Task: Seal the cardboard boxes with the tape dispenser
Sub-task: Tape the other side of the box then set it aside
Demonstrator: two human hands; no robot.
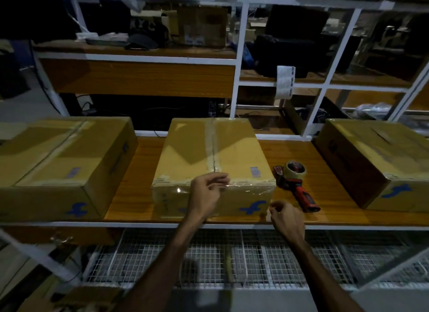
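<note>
Wooden shelf [130,195]: 3 cardboard boxes [213,158], 1 tape dispenser [296,184], 2 hands [206,193].

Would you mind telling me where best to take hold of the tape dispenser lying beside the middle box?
Probably by its red and black handle, reached with the right hand from the near side. The tape dispenser lies flat on the wooden shelf, handle pointing toward the person, roll at the far end.
</note>
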